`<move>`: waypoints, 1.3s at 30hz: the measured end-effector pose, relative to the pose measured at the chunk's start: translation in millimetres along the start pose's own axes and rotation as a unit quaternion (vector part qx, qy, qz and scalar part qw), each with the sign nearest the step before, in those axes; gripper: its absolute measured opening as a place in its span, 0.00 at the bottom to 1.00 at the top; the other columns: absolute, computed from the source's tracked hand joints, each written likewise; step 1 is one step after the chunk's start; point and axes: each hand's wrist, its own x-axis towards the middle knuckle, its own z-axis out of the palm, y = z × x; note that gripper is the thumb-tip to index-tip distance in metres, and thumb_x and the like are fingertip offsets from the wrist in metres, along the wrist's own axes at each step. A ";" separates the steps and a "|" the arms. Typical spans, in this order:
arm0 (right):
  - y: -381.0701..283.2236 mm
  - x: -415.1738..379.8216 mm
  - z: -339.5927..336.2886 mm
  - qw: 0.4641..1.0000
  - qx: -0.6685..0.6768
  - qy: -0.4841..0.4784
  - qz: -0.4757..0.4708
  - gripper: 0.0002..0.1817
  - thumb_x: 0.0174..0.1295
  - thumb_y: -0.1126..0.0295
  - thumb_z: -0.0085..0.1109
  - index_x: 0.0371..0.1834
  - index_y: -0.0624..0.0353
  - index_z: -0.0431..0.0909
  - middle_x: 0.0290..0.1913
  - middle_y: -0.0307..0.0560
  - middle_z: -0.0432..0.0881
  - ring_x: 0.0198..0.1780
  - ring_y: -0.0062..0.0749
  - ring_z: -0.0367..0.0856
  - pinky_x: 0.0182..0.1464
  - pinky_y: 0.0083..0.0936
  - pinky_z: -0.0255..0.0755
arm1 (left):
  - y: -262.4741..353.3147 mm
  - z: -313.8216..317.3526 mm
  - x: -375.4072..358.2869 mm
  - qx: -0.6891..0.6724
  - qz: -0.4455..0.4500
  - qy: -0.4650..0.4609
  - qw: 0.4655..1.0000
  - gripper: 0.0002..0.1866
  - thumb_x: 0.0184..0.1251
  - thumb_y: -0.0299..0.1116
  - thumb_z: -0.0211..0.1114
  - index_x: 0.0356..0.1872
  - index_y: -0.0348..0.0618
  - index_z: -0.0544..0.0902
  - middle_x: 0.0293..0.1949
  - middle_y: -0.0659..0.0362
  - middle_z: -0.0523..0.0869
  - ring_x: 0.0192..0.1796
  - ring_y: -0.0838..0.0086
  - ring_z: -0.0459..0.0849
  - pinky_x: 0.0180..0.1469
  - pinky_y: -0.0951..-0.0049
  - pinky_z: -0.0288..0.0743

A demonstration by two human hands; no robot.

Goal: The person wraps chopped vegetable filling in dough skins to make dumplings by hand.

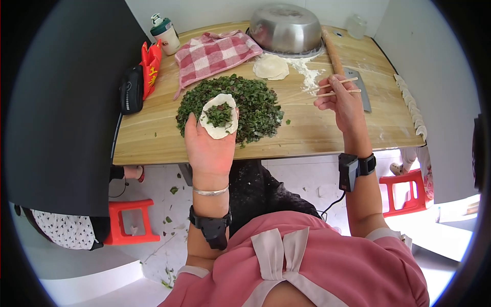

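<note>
My left hand (210,148), palm up, supports a round dumpling wrapper (208,127) on its fingers. A small mound of chopped greens filling (219,114) sits in the wrapper's middle. Beneath and behind that hand spreads a large heap of chopped leafy greens (261,110) on the wooden table (307,135). Over to the right, my right hand (341,105) grips a pair of chopsticks (325,94), their tips pointing left, apart from the wrapper. Close behind that hand lies a cleaver (365,94), its blade partly hidden.
Behind the greens are stacked wrappers (271,67), loose flour (309,74), a checked cloth (217,53), an upturned metal basin (285,28) and a rolling pin (332,53). Folded dumplings (409,105) line the right edge. A bottle (165,36) and red packet (150,69) stand left.
</note>
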 end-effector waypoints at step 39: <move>21.0 -62.0 66.8 0.819 -0.359 -0.178 -0.411 0.11 0.52 0.75 0.62 0.40 0.56 0.75 0.34 0.48 0.73 0.33 0.47 0.76 0.34 0.36 0.72 | -41.3 17.3 -18.9 0.037 -0.064 -0.080 0.994 0.30 0.74 0.52 0.39 0.60 0.35 0.68 0.58 0.51 0.76 0.60 0.62 0.73 0.63 0.63 0.64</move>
